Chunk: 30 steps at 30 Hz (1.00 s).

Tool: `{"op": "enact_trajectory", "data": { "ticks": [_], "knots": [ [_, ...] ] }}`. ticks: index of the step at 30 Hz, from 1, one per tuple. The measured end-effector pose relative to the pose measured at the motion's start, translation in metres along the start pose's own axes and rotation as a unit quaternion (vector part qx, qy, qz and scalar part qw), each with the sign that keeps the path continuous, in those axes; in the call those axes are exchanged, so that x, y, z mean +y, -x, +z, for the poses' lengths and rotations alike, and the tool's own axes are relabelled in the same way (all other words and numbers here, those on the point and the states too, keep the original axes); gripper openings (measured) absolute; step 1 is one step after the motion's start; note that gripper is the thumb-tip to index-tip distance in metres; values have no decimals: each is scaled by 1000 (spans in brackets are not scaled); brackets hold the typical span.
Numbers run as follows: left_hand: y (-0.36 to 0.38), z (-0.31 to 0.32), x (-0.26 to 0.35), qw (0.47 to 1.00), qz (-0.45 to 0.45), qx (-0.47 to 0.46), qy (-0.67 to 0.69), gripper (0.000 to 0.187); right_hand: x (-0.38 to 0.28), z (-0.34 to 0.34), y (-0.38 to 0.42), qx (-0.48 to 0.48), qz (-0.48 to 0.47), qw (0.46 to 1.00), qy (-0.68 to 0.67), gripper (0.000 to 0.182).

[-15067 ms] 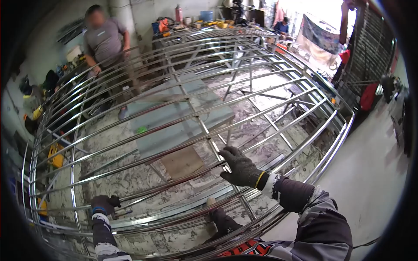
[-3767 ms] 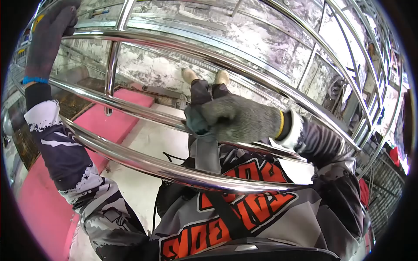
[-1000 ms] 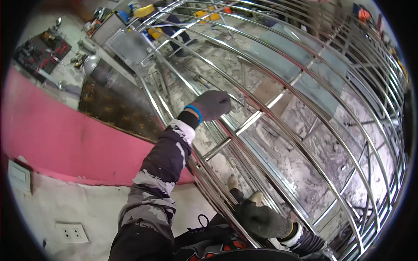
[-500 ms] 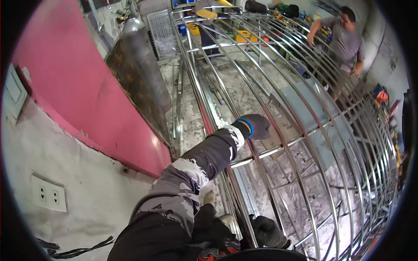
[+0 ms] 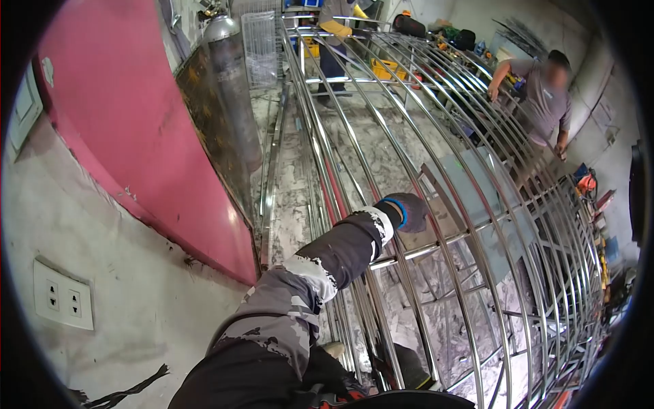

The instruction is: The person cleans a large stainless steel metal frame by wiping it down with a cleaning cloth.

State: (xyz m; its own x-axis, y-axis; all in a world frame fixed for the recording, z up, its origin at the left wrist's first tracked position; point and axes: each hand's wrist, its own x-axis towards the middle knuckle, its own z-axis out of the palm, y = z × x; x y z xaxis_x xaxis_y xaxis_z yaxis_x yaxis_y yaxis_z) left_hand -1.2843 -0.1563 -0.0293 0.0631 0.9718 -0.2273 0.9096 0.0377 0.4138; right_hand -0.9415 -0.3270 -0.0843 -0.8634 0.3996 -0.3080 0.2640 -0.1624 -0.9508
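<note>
My left hand (image 5: 411, 213), in a dark glove with a blue cuff edge, is closed around a shiny metal bar of the large frame (image 5: 415, 253), just above a crosspiece. Its arm reaches up from the bottom in a dark and white patterned sleeve. Low in the view, behind the bars, is a dark shape that looks like my gloved right hand (image 5: 411, 367); its fingers cannot be made out. Long, curved, polished bars run from the far end of the frame towards me and spread out to the right.
A pink panel (image 5: 146, 143) and a wall with a socket plate (image 5: 63, 294) stand at left, beside a grey cylinder (image 5: 233, 95). One person (image 5: 545, 102) stands behind the bars at right, another (image 5: 334, 51) at the far end. A grey sheet (image 5: 470, 184) lies under the bars.
The view has shifted, so the frame and my left hand sit slightly differently in it. The dark shape at the bottom is lower and less distinct. The person at right has lowered their head.
</note>
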Motion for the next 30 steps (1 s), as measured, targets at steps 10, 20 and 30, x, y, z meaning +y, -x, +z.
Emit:
{"op": "enact_trajectory", "data": {
  "ticks": [10,20,30],
  "knots": [
    [9,-2,-2,994,87,14,-72,38,10,-1,-2,101,-29,994,-4,23],
    [-7,19,-26,996,79,43,-16,33,35,7,6,62,-79,983,155,27],
    [-37,30,-77,964,197,-83,-158,34,43,14,-49,122,-126,961,214,34]
  ]
}}
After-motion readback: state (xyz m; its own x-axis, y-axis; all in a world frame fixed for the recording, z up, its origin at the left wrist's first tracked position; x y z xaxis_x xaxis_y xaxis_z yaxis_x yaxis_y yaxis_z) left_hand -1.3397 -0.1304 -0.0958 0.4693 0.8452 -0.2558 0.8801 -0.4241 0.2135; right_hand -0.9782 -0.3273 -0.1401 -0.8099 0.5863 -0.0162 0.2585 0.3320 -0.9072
